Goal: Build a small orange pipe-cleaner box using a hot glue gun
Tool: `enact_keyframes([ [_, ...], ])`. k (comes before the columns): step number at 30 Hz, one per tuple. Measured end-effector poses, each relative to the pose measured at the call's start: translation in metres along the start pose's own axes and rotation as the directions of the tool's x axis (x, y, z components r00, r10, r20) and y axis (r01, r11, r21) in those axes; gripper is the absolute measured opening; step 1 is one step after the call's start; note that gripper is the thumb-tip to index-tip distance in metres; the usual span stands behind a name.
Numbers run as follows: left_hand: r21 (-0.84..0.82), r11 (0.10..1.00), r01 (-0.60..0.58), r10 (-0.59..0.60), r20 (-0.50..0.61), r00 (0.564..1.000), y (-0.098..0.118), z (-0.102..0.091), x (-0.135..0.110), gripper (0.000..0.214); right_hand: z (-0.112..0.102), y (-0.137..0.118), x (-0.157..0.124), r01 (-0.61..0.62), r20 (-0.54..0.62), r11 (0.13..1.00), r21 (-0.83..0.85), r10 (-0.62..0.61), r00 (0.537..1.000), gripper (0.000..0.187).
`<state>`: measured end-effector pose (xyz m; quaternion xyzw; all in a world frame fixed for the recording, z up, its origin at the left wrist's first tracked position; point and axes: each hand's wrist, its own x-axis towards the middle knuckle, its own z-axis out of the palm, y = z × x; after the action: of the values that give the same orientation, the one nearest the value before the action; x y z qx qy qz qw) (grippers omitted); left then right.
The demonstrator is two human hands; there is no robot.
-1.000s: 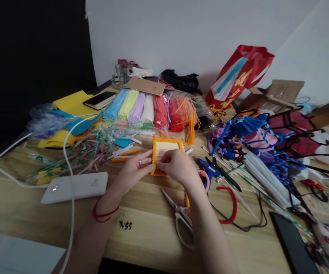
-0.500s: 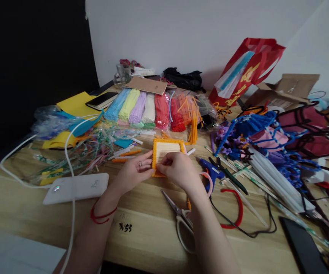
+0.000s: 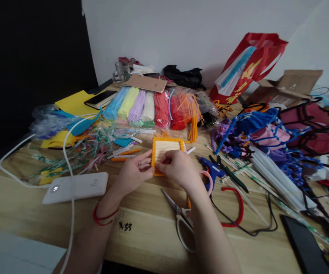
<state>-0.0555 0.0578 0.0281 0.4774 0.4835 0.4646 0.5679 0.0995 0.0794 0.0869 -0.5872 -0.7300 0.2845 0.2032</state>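
Observation:
A small square panel of pale sticks edged with orange pipe cleaner [image 3: 166,147] lies on the wooden table [image 3: 141,236]. My left hand [image 3: 134,173], with a ring and a red wrist string, pinches its left near edge. My right hand [image 3: 175,167] covers the near right corner, fingers closed on the orange edging. White-handled scissors [image 3: 181,219] lie just below my right wrist, and a blue glue gun [image 3: 211,171] sits to its right.
Packs of coloured pipe cleaners [image 3: 153,108] lie behind the panel. A white power bank [image 3: 75,187] with a cable is at left, loose sticks and wrappers [image 3: 96,152] beyond it. Blue and maroon pipe-cleaner models [image 3: 269,133], a red bag [image 3: 244,64] and a dark phone [image 3: 304,243] fill the right.
My hands and the panel have stayed almost in place, with small finger shifts along the near edge. The view has swung slightly to the left.

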Motion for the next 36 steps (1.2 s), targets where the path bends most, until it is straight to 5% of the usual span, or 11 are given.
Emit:
enact_keyframes([
  [21,0.052,0.996,-0.076,0.075,0.028,0.997,0.001,0.001,-0.002,0.074,0.000,0.002,0.002,-0.013,0.019,1.000,-0.001,0.013,1.000,0.009],
  [36,0.177,0.978,-0.111,0.140,-0.162,0.977,-0.005,0.012,-0.005,0.066,-0.004,-0.002,0.002,-0.044,0.083,0.998,-0.046,0.048,0.995,0.009],
])
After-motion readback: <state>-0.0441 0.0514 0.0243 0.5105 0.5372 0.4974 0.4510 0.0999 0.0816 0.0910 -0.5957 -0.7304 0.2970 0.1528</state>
